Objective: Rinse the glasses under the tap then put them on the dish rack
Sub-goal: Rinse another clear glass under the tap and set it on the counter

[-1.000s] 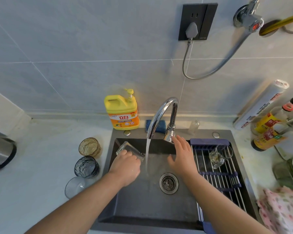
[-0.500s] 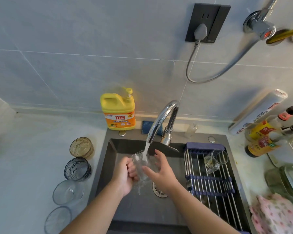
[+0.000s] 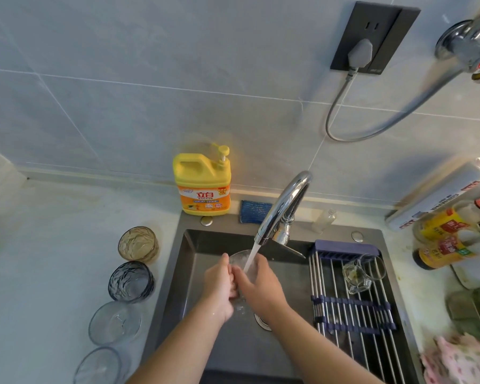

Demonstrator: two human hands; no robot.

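Both hands, left hand (image 3: 219, 286) and right hand (image 3: 258, 284), are closed round a clear glass (image 3: 240, 260) under the tap (image 3: 281, 209) stream, above the sink (image 3: 200, 245); wet glass could slip and crack.

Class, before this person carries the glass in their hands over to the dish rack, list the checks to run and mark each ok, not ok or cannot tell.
1. Water stream lands in the glass: ok.
2. Left hand and right hand both hold the glass: ok.
3. Glass fully rinsed: cannot tell.
4. Dish rack has bare bars in front of the clear mug lying on it: ok.
5. Four glasses wait on the counter to the left: ok.
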